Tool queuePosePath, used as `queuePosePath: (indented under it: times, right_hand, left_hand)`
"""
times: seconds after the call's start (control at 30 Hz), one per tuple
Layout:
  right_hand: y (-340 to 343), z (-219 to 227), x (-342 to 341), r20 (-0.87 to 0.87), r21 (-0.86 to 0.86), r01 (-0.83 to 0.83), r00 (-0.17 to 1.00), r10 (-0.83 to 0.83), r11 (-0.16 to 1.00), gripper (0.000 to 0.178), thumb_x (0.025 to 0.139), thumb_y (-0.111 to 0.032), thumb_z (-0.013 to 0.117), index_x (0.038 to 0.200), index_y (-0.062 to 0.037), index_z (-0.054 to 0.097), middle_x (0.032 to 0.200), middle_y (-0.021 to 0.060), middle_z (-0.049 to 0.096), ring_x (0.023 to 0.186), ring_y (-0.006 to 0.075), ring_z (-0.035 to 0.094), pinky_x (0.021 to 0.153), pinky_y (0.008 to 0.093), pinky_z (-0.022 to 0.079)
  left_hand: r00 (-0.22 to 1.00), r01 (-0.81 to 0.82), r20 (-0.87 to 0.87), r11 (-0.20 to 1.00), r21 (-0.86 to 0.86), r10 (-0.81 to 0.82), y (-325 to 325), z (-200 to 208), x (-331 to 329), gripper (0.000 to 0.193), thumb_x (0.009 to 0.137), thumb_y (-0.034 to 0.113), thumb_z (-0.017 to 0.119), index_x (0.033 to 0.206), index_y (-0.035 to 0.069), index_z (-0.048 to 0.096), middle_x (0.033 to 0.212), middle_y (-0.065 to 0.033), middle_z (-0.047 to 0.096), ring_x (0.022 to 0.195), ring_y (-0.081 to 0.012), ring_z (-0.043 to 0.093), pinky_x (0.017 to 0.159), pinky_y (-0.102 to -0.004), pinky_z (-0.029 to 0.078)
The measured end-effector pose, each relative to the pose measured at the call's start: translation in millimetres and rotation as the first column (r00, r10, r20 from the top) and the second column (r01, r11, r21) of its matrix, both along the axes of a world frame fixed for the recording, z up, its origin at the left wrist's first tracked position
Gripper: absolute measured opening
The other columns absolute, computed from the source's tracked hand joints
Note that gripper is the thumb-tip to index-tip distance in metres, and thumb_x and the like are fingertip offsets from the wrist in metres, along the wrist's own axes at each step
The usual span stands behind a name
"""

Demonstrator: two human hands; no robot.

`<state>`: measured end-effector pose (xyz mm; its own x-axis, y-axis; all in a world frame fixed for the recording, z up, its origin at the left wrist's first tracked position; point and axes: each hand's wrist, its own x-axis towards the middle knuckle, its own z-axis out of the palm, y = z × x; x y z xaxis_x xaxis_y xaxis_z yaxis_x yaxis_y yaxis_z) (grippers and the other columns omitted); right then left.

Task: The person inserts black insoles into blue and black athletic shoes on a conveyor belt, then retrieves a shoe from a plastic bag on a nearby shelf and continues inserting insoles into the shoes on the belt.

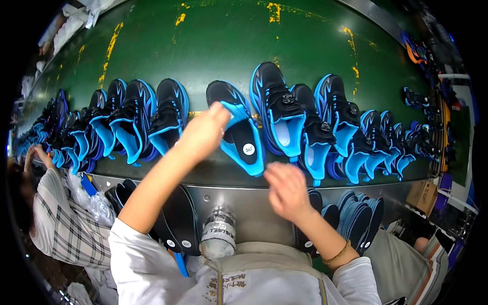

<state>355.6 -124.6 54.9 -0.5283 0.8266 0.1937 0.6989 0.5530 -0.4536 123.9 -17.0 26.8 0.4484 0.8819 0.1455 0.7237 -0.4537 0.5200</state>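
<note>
In front of me on the green belt lies a black and blue sneaker (pixel 227 92), its opening toward me. My left hand (pixel 206 128) is closed on the shoe's light-blue tongue and pulls it up and open. Inside the shoe a dark insole (pixel 239 136) shows, with a white round sticker at its heel. My right hand (pixel 288 189) is just right of the shoe's heel, its fingers loosely bent and nothing visible in them. Whether its fingertips touch the heel I cannot tell. To the right of this shoe stands another sneaker (pixel 274 96) with a round lace dial.
Rows of similar sneakers (pixel 133 114) line the green belt (pixel 213 46) on both sides. Below its metal edge stand stacks of dark insoles (pixel 356 216) and a tape-wrapped cylinder (pixel 219 234). Other people (pixel 66 218) sit at far left and right; a cardboard box (pixel 426 197) is at right.
</note>
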Motion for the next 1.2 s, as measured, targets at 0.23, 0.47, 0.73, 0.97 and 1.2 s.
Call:
queuePosePath:
  times: [0.23, 0.47, 0.73, 0.97, 1.2]
  right_hand:
    - [51.5, -9.6, 40.8, 0.377, 0.214, 0.076, 0.914, -0.154, 0.974, 0.029, 0.068, -0.025, 0.067, 0.088, -0.0086, 0.054, 0.09, 0.0052, 0.055, 0.098, 0.0194, 0.05, 0.09, 0.0371, 0.028]
    - [81.2, 15.5, 116.6, 0.455, 0.309, 0.02, 0.875, -0.166, 0.951, 0.02, 0.071, -0.029, 0.063, 0.071, -0.0117, 0.053, 0.073, 0.0028, 0.053, 0.084, 0.0198, 0.05, 0.083, 0.0387, 0.032]
    - [1.0, 32.5, 87.9, 0.373, 0.182, 0.175, 0.898, -0.232, 0.968, 0.053, 0.069, -0.019, 0.064, 0.118, -0.0076, 0.046, 0.115, 0.0131, 0.047, 0.112, 0.029, 0.041, 0.096, 0.0431, 0.029]
    - [-166.0, 5.7, 95.6, 0.497, -0.107, 0.685, 0.664, -0.558, 0.72, 0.054, 0.055, -0.038, 0.075, 0.093, -0.005, 0.053, 0.105, 0.0116, 0.046, 0.1, 0.028, 0.042, 0.084, 0.0399, 0.032]
    - [-180.6, 21.7, 101.9, 0.377, -0.061, 0.734, 0.645, -0.665, 0.677, 0.047, 0.056, -0.038, 0.076, 0.083, -0.0073, 0.052, 0.1, 0.0103, 0.046, 0.101, 0.027, 0.041, 0.094, 0.0483, 0.022]
  left_hand:
    - [0.46, 0.09, 0.707, 0.764, -0.639, 0.537, 3.3, 49.3, 4.9, 0.009, 0.076, 0.008, 0.049, 0.068, 0.005, 0.05, 0.077, -0.006, 0.057, 0.056, -0.0085, 0.041, 0.052, -0.022, 0.033]
    - [0.036, 0.348, 0.718, 0.665, -0.661, 0.695, -43.7, 66.8, 30.3, 0.016, 0.075, 0.008, 0.048, 0.066, 0.012, 0.035, 0.055, 0.0016, 0.031, 0.046, -0.0084, 0.029, 0.043, -0.0221, 0.021]
    - [0.39, 0.137, 0.72, 0.737, -0.662, 0.574, -29.7, 48.5, 90.0, 0.019, 0.079, 0.014, 0.062, 0.089, 0.006, 0.047, 0.054, 0.0053, 0.038, 0.043, -0.0045, 0.033, 0.039, -0.0212, 0.022]
    - [0.944, -0.238, 0.258, 0.966, 0.106, 0.204, -5.5, 6.4, 175.7, 0.062, 0.074, 0.035, 0.065, 0.122, 0.004, 0.04, 0.08, -0.0171, 0.051, 0.068, -0.0324, 0.058, 0.056, -0.0396, 0.048]
    - [0.874, -0.208, 0.411, 0.964, -0.164, 0.259, 64.4, -6.3, 178.7, 0.045, 0.085, 0.039, 0.046, 0.098, -0.003, 0.055, 0.091, -0.0242, 0.058, 0.078, -0.0374, 0.058, 0.07, -0.0406, 0.046]
